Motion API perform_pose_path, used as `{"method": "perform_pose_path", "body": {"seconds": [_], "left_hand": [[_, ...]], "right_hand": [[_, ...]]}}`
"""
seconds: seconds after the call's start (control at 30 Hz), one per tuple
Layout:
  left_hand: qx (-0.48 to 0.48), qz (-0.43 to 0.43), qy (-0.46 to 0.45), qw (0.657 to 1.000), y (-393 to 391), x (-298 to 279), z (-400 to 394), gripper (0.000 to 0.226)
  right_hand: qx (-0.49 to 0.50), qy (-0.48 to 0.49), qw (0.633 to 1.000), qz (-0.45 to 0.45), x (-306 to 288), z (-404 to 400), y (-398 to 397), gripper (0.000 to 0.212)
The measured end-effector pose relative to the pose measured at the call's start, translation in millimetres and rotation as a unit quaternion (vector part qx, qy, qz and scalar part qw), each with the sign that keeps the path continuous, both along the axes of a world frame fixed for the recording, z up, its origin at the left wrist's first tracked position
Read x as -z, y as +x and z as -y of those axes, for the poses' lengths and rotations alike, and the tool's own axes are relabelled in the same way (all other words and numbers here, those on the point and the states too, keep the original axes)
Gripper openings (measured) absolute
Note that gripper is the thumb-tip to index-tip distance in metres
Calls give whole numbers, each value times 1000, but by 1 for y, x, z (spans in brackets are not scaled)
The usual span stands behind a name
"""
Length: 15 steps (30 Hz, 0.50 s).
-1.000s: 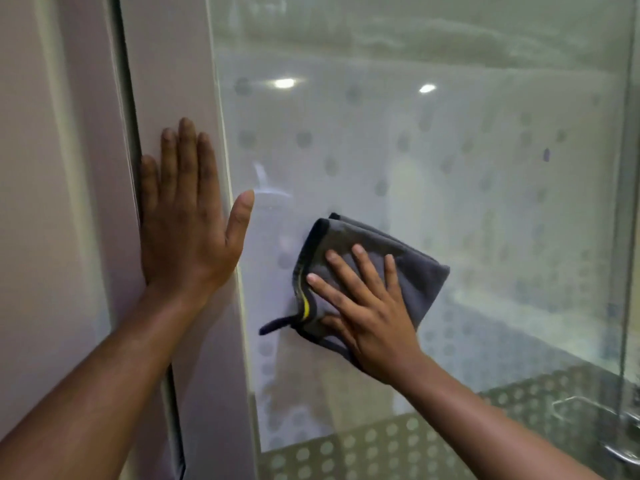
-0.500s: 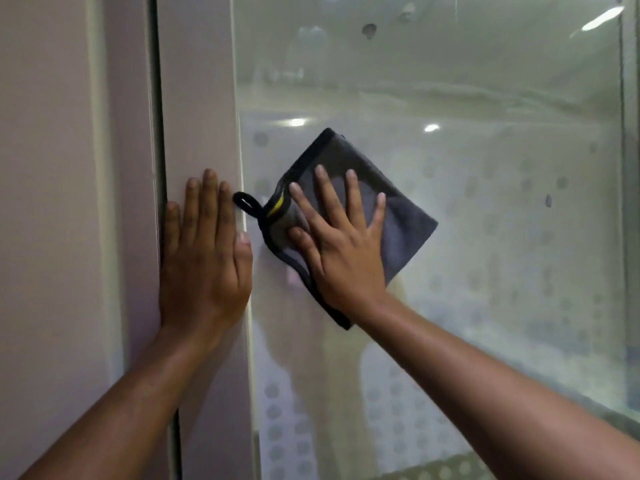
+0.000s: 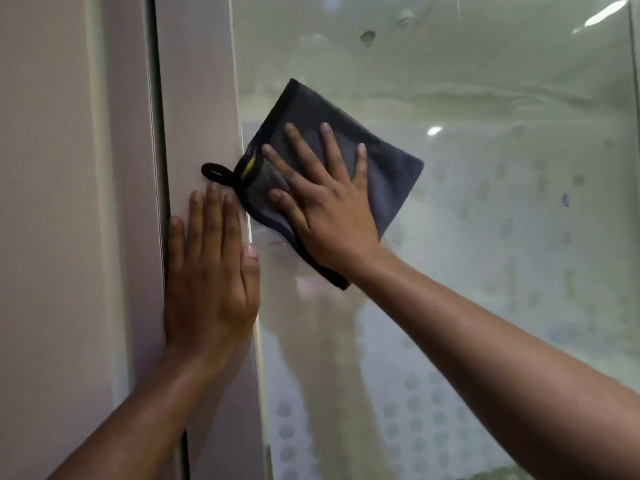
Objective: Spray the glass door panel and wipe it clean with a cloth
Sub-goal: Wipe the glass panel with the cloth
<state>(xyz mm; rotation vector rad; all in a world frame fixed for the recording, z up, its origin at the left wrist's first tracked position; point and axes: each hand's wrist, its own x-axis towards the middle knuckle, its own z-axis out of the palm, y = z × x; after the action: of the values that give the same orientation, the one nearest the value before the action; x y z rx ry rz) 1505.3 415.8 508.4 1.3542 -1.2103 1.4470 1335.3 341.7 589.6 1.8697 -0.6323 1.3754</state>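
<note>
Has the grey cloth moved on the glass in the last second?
Yes. The grey cloth has gone up and left toward the door frame: it was below the left hand's fingertips, and now sits above them, its loop over the frame.

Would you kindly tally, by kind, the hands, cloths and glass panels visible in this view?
Hands: 2 (left hand, right hand)
Cloths: 1 (cloth)
Glass panels: 1 (glass)
Total: 4
</note>
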Motion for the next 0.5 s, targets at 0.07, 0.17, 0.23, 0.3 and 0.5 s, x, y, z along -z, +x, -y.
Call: {"method": "perform_pose_path", "body": {"seconds": [0.07,0.17,0.23,0.3,0.5], "left_hand": [[3,3,0,1000,2,1,-1,65],[9,-2,0,1000,1,-1,-1,65],[9,-8,0,1000,0,0,1,65],[4,-13,-3,1000,-1,1,2,67],[5,-21,35,999,-2,0,0,73]], "right_hand": [[-6,-10,999,-44,-8,12,-29,57],[12,51,996,65,-14,40,-92,61],[6,139,958,249,-6,53,-128,59],[3,201,894,400,1,53,-125,57],[27,79,979,186,76,21,-40,59]]}}
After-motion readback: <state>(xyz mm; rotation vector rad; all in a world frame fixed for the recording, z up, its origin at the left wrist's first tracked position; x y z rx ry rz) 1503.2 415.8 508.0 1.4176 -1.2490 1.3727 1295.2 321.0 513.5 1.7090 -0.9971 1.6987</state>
